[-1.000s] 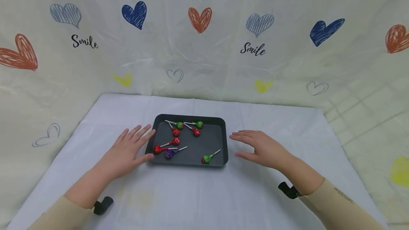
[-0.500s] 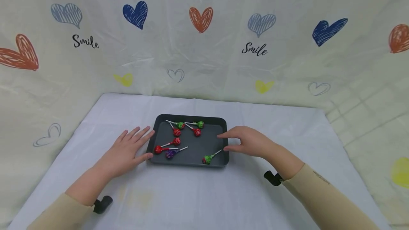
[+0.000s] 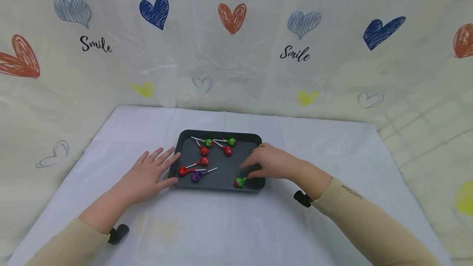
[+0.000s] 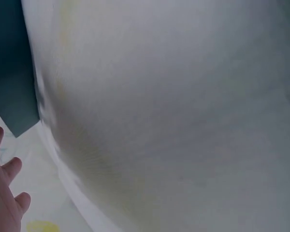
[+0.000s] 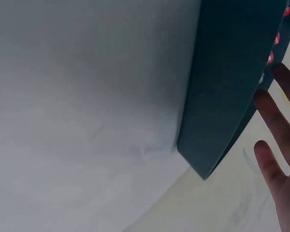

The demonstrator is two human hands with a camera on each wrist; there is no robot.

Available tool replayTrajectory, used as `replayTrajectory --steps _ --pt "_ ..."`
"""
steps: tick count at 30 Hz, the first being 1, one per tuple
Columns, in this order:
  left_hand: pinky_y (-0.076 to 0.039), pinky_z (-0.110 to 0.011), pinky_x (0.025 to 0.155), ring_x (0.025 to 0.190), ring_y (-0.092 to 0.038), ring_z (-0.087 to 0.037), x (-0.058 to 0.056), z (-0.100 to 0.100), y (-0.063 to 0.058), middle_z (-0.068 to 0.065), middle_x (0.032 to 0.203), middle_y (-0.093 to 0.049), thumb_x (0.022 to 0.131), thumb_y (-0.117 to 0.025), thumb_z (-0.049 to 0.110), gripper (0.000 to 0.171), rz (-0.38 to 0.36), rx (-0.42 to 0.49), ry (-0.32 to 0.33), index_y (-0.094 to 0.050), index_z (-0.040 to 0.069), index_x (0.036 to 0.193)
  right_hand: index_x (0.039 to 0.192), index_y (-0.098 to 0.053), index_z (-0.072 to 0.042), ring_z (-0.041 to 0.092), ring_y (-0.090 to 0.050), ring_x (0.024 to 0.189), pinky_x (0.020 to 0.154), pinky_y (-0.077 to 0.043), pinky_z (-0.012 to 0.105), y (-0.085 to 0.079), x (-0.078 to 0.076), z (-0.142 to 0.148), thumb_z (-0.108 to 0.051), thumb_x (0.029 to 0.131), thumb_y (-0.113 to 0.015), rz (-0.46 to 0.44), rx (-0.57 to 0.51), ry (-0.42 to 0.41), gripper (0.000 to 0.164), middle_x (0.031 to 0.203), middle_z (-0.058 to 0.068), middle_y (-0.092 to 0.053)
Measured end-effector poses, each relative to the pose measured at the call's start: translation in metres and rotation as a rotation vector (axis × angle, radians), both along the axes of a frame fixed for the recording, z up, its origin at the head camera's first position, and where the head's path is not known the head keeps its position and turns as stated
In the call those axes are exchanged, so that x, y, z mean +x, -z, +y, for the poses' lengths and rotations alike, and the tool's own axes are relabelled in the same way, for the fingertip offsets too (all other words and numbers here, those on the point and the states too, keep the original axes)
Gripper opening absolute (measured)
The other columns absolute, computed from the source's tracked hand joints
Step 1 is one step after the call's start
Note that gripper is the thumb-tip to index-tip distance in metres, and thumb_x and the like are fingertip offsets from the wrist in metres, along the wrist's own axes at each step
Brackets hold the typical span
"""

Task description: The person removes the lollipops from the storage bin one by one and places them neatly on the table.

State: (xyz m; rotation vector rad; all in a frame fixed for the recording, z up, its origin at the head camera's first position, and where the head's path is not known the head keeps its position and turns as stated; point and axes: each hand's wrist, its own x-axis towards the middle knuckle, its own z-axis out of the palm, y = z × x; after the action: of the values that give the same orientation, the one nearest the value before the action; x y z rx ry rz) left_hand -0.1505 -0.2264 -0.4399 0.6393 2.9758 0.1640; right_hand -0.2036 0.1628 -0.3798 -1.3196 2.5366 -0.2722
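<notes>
A dark grey tray (image 3: 221, 189) holds several wrapped lollipops. Over its right side reaches my right hand (image 3: 277, 162), index finger and thumb apart above a green lollipop (image 3: 239, 182) whose stick is mostly hidden by the thumb. Whether they touch the stick I cannot tell. My left hand (image 3: 145, 177) lies with spread fingers at the tray's left edge, its fingertips at the rim. Nearest to it inside are a red lollipop (image 3: 182, 171) and a purple lollipop (image 3: 196, 176). In the right wrist view, fingers (image 5: 275, 116) extend past the tray's side wall (image 5: 222, 87).
More red and green lollipops lie at the tray's back left, among them a green lollipop (image 3: 231, 141) and a red lollipop (image 3: 228, 151). A white cloth (image 3: 221, 225) covers the table. Behind it hangs a curtain (image 3: 251, 65) printed with hearts.
My right hand has moved left from beside the tray to over its right side, down to the green lollipop. The left hand has stayed in place. The head view has tilted slightly.
</notes>
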Motion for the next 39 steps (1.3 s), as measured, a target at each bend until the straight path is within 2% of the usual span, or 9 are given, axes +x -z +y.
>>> replayTrajectory --steps 5,11,18,27,31,39 --pt "-0.012 -0.065 0.116 0.148 -0.019 -0.039 0.001 0.0 0.0 -0.004 0.165 -0.021 0.091 -0.054 0.067 0.083 0.007 -0.006 0.009 -0.027 0.026 0.158 0.121 -0.074 -0.026 0.007 -0.063 0.107 0.098 -0.041 0.04 0.005 -0.002 -0.016 -0.026 0.087 -0.078 0.011 0.079 -0.067 0.034 0.111 -0.015 -0.072" --pt "-0.01 -0.063 0.117 0.149 -0.017 -0.038 0.003 0.0 0.002 -0.002 0.165 -0.018 0.091 -0.052 0.068 0.083 -0.002 -0.01 0.004 -0.026 0.026 0.158 0.119 -0.074 -0.033 0.003 -0.062 0.108 0.098 -0.04 0.038 0.012 -0.001 -0.03 -0.021 0.087 -0.077 0.0 0.157 -0.097 0.034 0.11 -0.019 -0.07" --pt "-0.01 -0.064 0.117 0.149 -0.018 -0.039 0.006 0.004 -0.001 -0.003 0.165 -0.018 0.092 -0.054 0.065 0.082 0.001 -0.001 0.017 -0.028 0.025 0.158 0.12 -0.074 -0.033 0.001 -0.062 0.108 0.098 -0.041 0.038 0.014 0.004 -0.037 -0.016 0.088 -0.075 -0.001 0.205 -0.131 0.036 0.11 -0.02 -0.07" --pt "-0.01 -0.064 0.117 0.148 -0.018 -0.039 0.007 0.005 -0.002 -0.002 0.165 -0.019 0.092 -0.054 0.066 0.082 0.002 -0.016 0.015 -0.029 0.025 0.158 0.118 -0.074 -0.036 -0.001 -0.063 0.1 0.089 -0.04 0.035 0.016 0.005 -0.042 -0.019 0.088 -0.076 0.079 0.256 -0.177 0.035 0.106 -0.02 -0.071" --pt "-0.009 -0.064 0.117 0.149 -0.018 -0.039 0.006 0.005 0.001 -0.002 0.165 -0.017 0.092 -0.053 0.065 0.082 -0.004 -0.007 0.015 -0.027 0.024 0.158 0.116 -0.075 -0.036 -0.002 -0.062 0.1 0.09 -0.04 0.037 0.017 0.002 -0.041 -0.021 0.087 -0.077 0.067 0.227 -0.16 0.032 0.104 -0.021 -0.071" --pt "-0.01 -0.064 0.117 0.149 -0.018 -0.039 0.003 0.005 0.001 -0.002 0.166 -0.016 0.093 -0.051 0.065 0.081 -0.008 -0.003 0.028 -0.026 0.023 0.159 0.116 -0.075 -0.03 0.0 -0.063 0.1 0.096 -0.041 0.038 0.01 -0.011 -0.038 -0.029 0.086 -0.079 0.052 0.069 -0.104 0.031 0.105 -0.019 -0.072"
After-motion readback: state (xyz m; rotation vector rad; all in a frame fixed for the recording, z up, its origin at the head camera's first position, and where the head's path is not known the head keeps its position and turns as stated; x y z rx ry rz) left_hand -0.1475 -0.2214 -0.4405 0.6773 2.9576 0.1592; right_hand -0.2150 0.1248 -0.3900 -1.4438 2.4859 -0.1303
